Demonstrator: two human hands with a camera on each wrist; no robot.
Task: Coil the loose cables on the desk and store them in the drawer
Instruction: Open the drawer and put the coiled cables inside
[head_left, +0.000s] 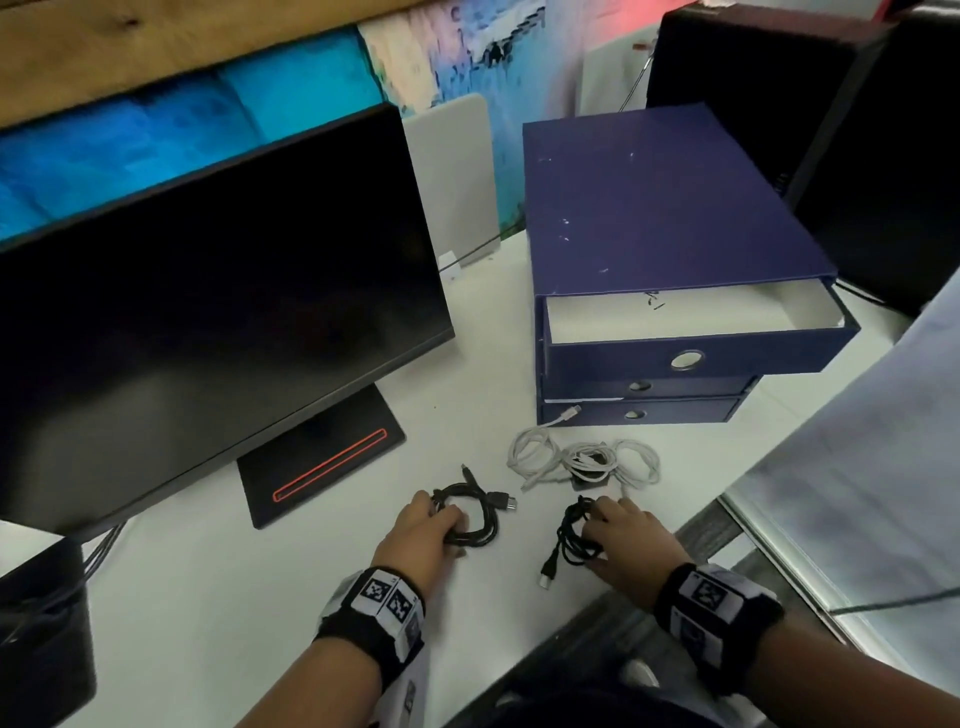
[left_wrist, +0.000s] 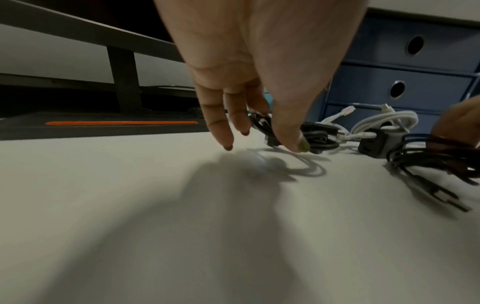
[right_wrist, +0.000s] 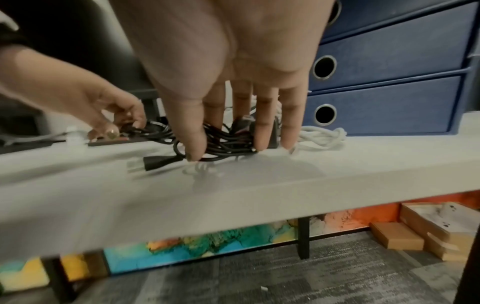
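Black and already looped, two cable coils lie near the desk's front edge: the left hand pinches the left coil, and the right hand grasps the right coil. White cables lie bunched before the open top drawer. A loose pinch could let the loops spring apart on the lift, and the right coil's dangling plug might catch the drawer's front.

Head camera looks steeply down over the white desk from above. Left wrist camera skims low across it, facing the blue drawer unit. Right wrist camera sits at the desk's front edge, close. All three share the cable bundles.
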